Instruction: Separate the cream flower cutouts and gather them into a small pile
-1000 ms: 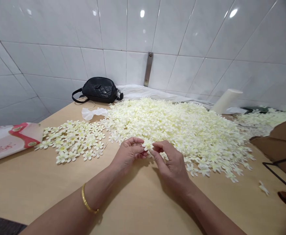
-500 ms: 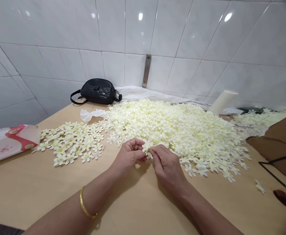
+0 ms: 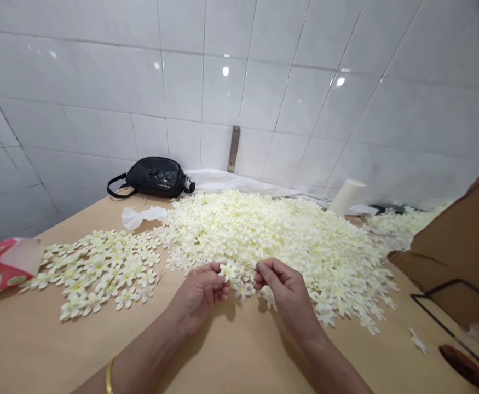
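Observation:
At the front edge of a large heap of pale yellow-white flowers (image 3: pixel 264 230), my left hand (image 3: pixel 204 293) pinches one white flower (image 3: pixel 228 271) between thumb and fingers. Just to the right, my right hand (image 3: pixel 284 293) has thumb and fingertips pressed together. Whatever those fingertips hold, if anything, is too small to make out. A gap separates the two hands. A smaller spread of flowers (image 3: pixel 103 268) lies flat on the wooden table (image 3: pixel 140 345) to the left.
Behind the flowers are a black bag (image 3: pixel 156 176), crumpled white material (image 3: pixel 143 216) and a white cone (image 3: pixel 347 197). A red and white bag (image 3: pixel 9 268) lies at the far left. On the right stand brown cardboard (image 3: pixel 461 246) and a black wire frame (image 3: pixel 440 323).
The view has tilted up, so the scene sits lower. My hands have moved apart, and the flower that was between them is now in my left hand alone.

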`<state>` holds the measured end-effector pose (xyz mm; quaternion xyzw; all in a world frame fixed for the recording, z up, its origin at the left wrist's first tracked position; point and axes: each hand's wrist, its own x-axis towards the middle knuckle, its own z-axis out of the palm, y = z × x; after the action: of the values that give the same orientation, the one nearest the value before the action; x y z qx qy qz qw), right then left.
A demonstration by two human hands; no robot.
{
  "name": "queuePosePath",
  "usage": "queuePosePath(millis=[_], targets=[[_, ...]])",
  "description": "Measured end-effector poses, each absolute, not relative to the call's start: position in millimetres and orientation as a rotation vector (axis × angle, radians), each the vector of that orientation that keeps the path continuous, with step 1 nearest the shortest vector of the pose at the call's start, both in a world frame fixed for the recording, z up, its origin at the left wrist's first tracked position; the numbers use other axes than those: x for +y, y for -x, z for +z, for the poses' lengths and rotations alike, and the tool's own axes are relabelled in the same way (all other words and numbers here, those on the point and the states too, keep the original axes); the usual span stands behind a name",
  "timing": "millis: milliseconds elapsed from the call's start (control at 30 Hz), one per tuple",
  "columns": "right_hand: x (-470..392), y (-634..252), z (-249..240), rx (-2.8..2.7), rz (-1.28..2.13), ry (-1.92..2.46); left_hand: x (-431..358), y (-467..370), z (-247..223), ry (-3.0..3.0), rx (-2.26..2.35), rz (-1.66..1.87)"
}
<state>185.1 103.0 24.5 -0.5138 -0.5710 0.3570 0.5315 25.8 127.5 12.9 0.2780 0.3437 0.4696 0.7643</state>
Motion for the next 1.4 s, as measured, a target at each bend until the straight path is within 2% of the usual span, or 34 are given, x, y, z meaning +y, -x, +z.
queuePosePath(millis=[167, 333, 433, 633, 767, 867, 1400], targets=[[113, -199, 37, -1.463, 0.383, 1.342, 127, -26, 14, -0.576, 0.793, 1.040], [152, -212, 54, -1.767, -0.360, 1.389, 126, -26, 15, -0.568, 0.783, 1.040], [179, -214, 61, -1.871, -0.517, 1.425, 126, -26, 15, -0.560, 0.784, 1.053], [160, -190, 61, -1.896, -0.461, 1.406, 126, -26, 13, -0.600, 0.777, 1.085], [113, -167, 43, -1.984, 0.007, 1.234, 123, -27, 11, -0.662, 0.724, 1.056], [97, -159, 27, -2.015, 0.169, 1.248, 123, -27, 7, -0.681, 0.708, 1.003], [104, -166, 1, -2.022, 0.069, 1.242, 124, -28, 4, -0.839, 0.709, 0.943]])
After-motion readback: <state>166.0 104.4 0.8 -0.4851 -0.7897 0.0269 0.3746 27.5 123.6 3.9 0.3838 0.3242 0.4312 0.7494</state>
